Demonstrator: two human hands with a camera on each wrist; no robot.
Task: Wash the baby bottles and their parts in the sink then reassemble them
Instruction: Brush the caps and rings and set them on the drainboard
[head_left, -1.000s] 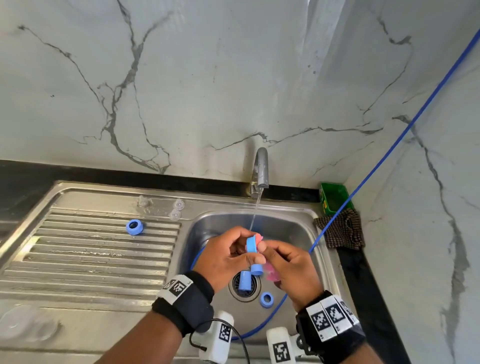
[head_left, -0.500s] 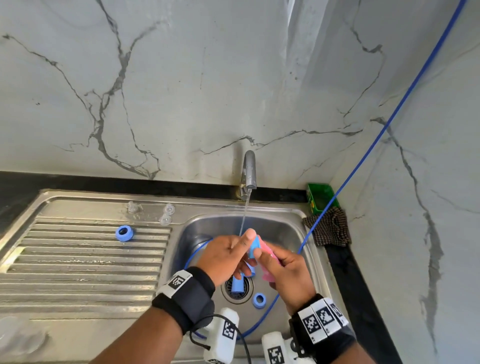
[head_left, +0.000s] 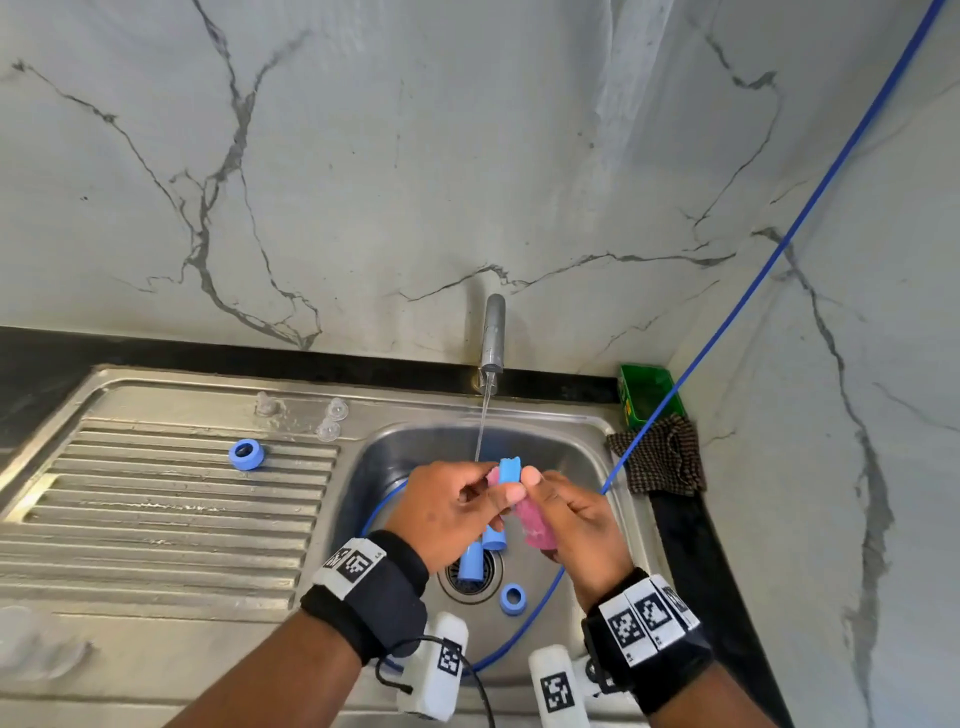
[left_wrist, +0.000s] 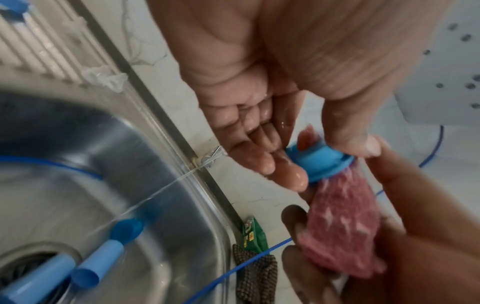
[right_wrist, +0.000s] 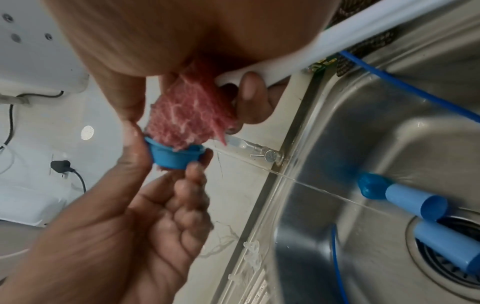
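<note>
Over the sink basin, my left hand pinches a blue bottle ring between thumb and fingertips. My right hand grips a pink scrubber that is pushed through the blue ring; its tip pokes out the far side. The scrubber fills the ring. Two blue bottle tubes lie on the drain below. A second blue ring lies on the basin floor, and a third ring is on the drainboard. Three clear nipples stand behind it.
The tap runs a thin stream into the basin, just behind my hands. A blue hose crosses from the upper right down into the sink. A green box and a checked cloth sit at the right corner.
The scrubber has gone further through the ring, and the ring now sits higher, at my fingertips. Both hands stay together over the drain.
</note>
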